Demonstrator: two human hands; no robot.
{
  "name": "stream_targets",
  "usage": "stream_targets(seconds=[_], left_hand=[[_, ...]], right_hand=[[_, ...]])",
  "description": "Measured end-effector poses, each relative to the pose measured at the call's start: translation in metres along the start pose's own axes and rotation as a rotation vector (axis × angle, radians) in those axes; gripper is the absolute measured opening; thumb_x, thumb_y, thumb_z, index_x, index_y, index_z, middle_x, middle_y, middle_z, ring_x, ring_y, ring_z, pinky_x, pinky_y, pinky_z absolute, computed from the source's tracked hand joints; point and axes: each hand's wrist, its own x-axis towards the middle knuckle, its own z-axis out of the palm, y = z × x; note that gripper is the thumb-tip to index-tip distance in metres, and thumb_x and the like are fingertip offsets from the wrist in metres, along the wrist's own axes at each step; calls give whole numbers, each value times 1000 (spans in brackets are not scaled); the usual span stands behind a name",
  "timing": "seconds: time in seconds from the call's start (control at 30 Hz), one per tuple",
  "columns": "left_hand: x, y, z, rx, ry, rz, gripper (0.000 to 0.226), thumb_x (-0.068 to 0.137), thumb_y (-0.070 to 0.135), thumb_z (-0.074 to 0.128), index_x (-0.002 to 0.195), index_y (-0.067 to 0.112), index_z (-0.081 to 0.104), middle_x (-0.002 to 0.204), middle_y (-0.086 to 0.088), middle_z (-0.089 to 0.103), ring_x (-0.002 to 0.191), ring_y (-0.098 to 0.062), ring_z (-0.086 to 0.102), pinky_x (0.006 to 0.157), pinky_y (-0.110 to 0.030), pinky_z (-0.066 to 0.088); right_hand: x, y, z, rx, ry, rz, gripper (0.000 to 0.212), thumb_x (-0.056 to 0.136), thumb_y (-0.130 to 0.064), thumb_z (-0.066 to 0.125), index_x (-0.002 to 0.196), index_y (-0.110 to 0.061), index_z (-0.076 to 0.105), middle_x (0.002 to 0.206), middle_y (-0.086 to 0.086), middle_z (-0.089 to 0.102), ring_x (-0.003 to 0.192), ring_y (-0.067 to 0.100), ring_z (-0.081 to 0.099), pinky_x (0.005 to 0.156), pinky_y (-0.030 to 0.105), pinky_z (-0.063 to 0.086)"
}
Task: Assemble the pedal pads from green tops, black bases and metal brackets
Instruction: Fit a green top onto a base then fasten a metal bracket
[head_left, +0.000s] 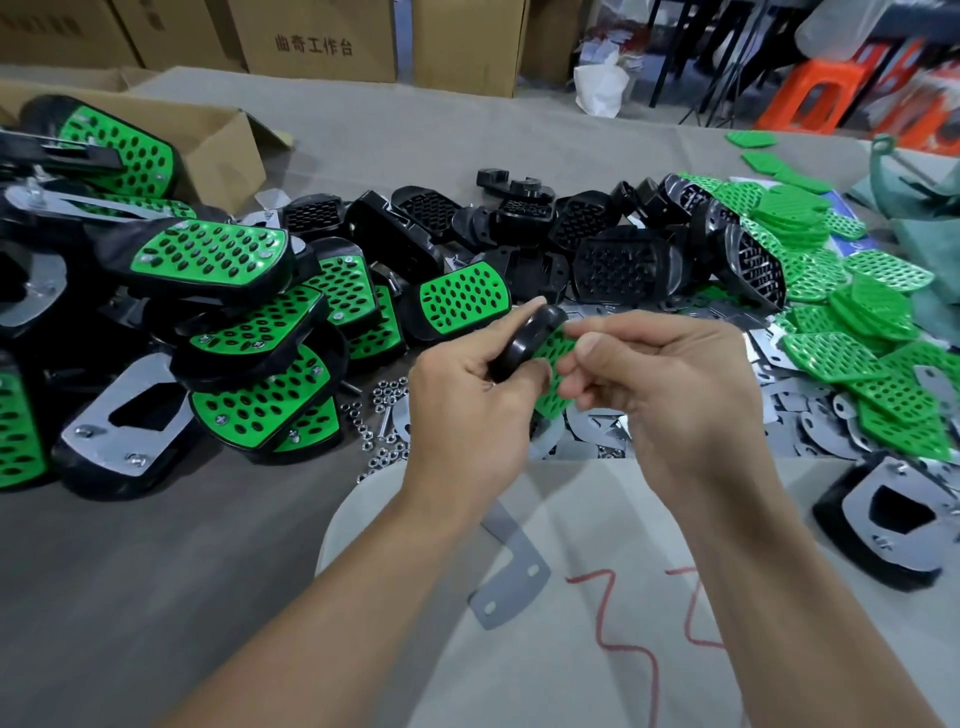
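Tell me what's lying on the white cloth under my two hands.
A flat grey metal bracket lies on the white cloth, below the left hand and right hand holding a pedal pad. Its upper end runs under the left wrist, hidden.

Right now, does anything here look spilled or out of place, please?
Small nuts lie scattered loose on the table, uncontained. One metal bracket lies alone on the white cloth, apart from the pile.
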Motion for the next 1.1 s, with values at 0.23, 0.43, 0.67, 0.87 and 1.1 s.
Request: stream_targets(seconds=[0.23,0.43,0.67,0.87,1.1], left_hand=[[0,9,1,-161,-87,-122,28,78,2,66,97,16,80,76,-19,66,73,-20,57,71,-53,54],[6,9,2,-311,-9,-256,31,82,0,70,106,19,79,92,-6,77,83,-20,70,73,-42,62],[12,8,-3,-408,-34,-404,30,87,-10,65,107,10,73,97,-5,76,90,-21,73,84,-47,63],[11,8,-4,-385,-74,-358,30,88,-9,64,111,8,75,100,-12,77,88,-24,72,73,-40,62],[9,10,-5,-343,-97,-329,32,87,-8,65,107,11,80,99,-15,77,87,-26,70,75,-44,61]], right_hand=[[3,-3,-12,-85,-24,2,24,87,16,62,83,-2,77,64,19,69,51,22,64,48,24,50],[2,-8,-20,89,76,-61,19,93,2,61,88,-6,77,74,16,72,63,22,67,60,24,53],[5,-7,-19,-11,94,-132,15,86,-3,63,86,-7,77,73,16,71,61,23,63,54,24,46],[4,1,-6,-217,124,-173,21,88,12,64,81,-5,75,66,11,73,55,23,70,53,27,55],[2,1,-4,-168,84,-152,20,85,14,67,81,-3,75,69,15,74,59,26,73,56,27,58]])
